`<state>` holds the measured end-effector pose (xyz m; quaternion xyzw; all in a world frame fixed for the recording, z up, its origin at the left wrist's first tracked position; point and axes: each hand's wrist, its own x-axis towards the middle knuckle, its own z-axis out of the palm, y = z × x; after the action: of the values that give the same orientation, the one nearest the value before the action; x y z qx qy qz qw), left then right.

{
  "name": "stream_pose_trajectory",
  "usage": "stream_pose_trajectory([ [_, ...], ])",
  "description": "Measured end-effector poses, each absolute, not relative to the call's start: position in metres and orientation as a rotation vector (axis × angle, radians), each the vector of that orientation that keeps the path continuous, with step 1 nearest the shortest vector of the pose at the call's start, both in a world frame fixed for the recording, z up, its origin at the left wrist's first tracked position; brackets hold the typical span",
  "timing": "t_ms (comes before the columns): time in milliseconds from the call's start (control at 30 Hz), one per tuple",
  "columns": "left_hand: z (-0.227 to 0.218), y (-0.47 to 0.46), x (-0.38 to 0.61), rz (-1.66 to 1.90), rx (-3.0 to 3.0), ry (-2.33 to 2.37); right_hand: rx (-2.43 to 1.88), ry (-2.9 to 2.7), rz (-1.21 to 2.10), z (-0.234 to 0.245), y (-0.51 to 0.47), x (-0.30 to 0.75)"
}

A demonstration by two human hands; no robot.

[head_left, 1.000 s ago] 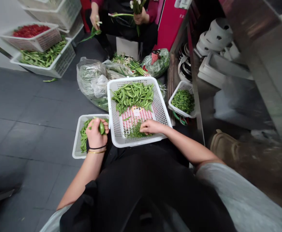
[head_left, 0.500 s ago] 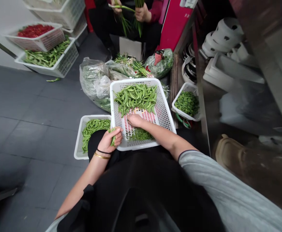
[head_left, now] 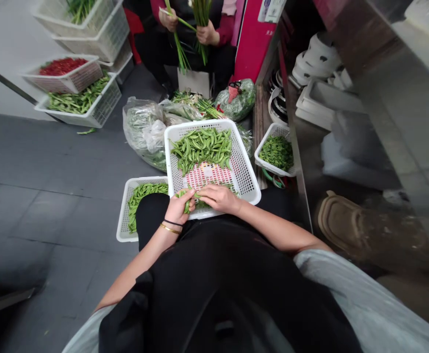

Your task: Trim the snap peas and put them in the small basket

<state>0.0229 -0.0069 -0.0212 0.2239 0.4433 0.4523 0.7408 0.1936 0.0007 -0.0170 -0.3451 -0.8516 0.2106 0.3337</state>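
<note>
A white perforated basket (head_left: 246,172) rests on my lap, with a heap of green pea pods (head_left: 203,147) at its far end. Over its near left corner, my left hand (head_left: 178,208) is closed around several pods. My right hand (head_left: 219,197) meets it there, fingertips pinched on the end of a pod that sticks out of the left fist. Small green trimmings lie on the basket floor, partly hidden beneath my right hand. Beside my left knee, a second white basket (head_left: 123,211) holds more pods.
Plastic bags of greens (head_left: 142,127) lie beyond my basket. A small basket of leafy greens (head_left: 276,153) stands at right by a metal shelf. Stacked vegetable baskets (head_left: 89,115) are at back left. Opposite, another person's hands (head_left: 207,34) hold long green stalks.
My right hand has come back from the middle of the basket to my left hand, and its fingers now touch a pod there. The view has shifted slightly.
</note>
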Motion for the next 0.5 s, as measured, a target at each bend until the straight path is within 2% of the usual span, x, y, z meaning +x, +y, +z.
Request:
stream_pose_trajectory([
  [133, -0.015, -0.013, 0.023, 1.019, 0.55, 0.987, -1.016, -2.072, 0.793, -0.005, -0.005, 0.192],
  [300, -0.009, -0.016, 0.013, 0.744, 0.649, 0.888, -0.935, -1.811, 1.574, 0.0, 0.001, 0.21],
  [367, -0.007, -0.017, 0.008, 0.707, 0.665, 0.887, -1.065, -1.584, 1.576, 0.0, 0.008, 0.225],
  [433, -0.007, -0.016, 0.003, 0.693, 0.66, 0.895, -1.211, -1.491, 1.372, 0.002, 0.013, 0.238],
  [500, -0.007, -0.015, 0.001, 0.681, 0.657, 0.883, -1.267, -1.653, 1.084, 0.007, 0.012, 0.242],
])
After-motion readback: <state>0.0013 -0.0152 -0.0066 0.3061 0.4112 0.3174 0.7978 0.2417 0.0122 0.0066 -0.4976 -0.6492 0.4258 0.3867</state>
